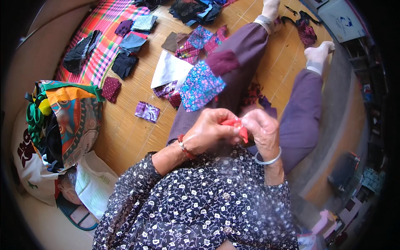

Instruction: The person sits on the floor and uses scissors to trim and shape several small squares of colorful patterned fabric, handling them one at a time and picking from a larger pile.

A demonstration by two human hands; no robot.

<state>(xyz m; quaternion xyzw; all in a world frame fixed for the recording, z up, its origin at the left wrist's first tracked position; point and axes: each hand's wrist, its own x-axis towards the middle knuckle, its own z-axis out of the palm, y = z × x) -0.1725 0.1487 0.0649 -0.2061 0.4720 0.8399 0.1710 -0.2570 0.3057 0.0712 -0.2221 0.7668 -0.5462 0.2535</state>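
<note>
A small folded piece of red cloth is pinched between the thumb and fingers of my left hand, which wears a red bead bracelet. At the cloth's right edge, the thumb and fingertips of my right hand pinch it; any small thing between them is too blurred to tell. A silver bangle circles that wrist. Just beyond, a blue floral cloth square lies over my purple trouser leg, with a maroon cloth piece partly next to it.
White cloth and a purple patterned patch lie left on the woven mat. Stacked dark scraps rest near a plaid cloth. A stuffed colourful bag stands at far left. Red scraps lie between my legs.
</note>
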